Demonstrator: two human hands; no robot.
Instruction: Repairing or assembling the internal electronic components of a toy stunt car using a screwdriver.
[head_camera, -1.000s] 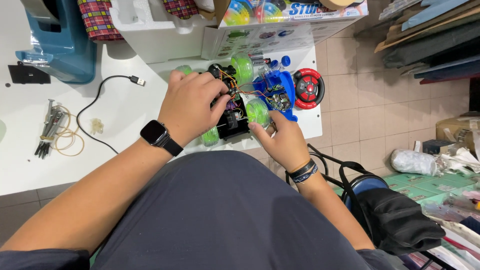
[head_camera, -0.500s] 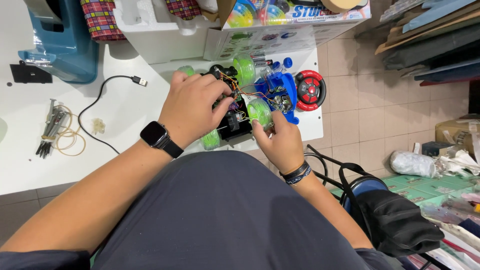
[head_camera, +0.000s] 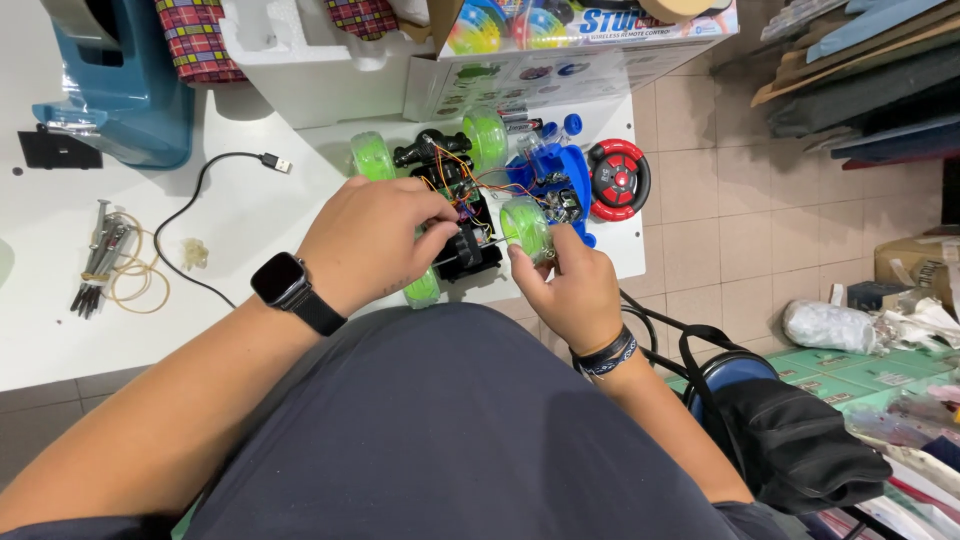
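Toy car (head_camera: 455, 215): opened-up black chassis with green wheels and loose wires, at the table edge, centre of the frame.
Right hand (head_camera: 570, 290): pinching the near green wheel (head_camera: 525, 228), now shifted slightly lower right than half a second ago.
Left hand (head_camera: 375, 240): fingers curled onto the chassis, a thin rod between wheel and body now showing.
Blue shell (head_camera: 555, 180): just behind, beside the red steering-wheel controller (head_camera: 620, 178).
Far: cable (head_camera: 215, 190), upper left.
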